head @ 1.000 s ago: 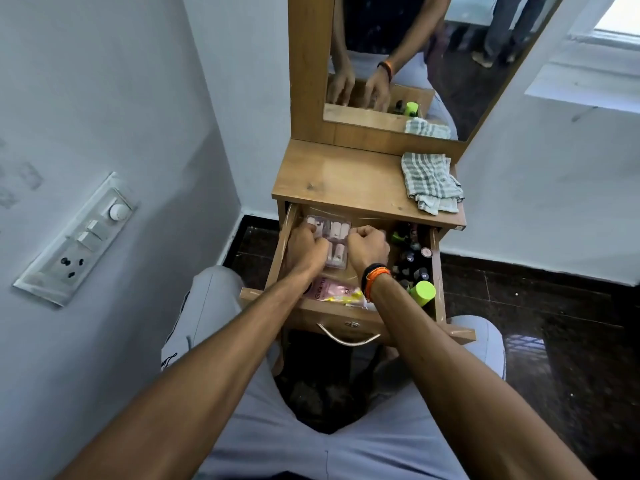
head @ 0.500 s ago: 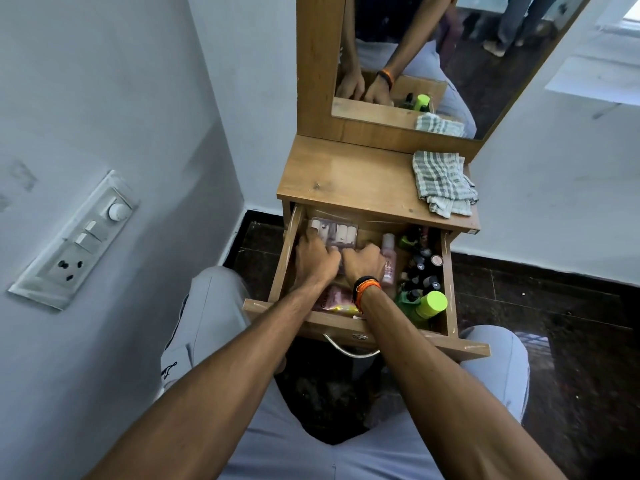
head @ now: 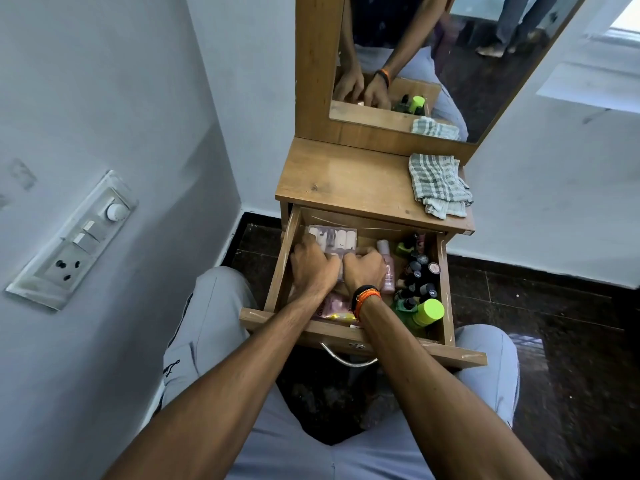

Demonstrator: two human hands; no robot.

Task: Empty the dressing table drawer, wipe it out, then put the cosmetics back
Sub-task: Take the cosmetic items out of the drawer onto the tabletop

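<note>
My left hand [head: 313, 268] and right hand [head: 365, 270] still clenched on the clear pack [head: 333, 239] in the drawer [head: 442, 271], pink bottle [head: 387, 268] now beside my right, bottles unmoved

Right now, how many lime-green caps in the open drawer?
2. A large one at the drawer's front right corner, a smaller one near the back right. More may be hidden among the dark bottles.

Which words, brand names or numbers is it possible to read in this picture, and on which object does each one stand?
"2": a large pale numeral on the pink bottle, beside the right hand.
"Gi": the start of red lettering on the pink packet at the drawer front; the rest is hidden under the wrists.
Logo on the trouser leg: a mark, not legible.
Caps of the small dark bottles: too small to read.
</note>
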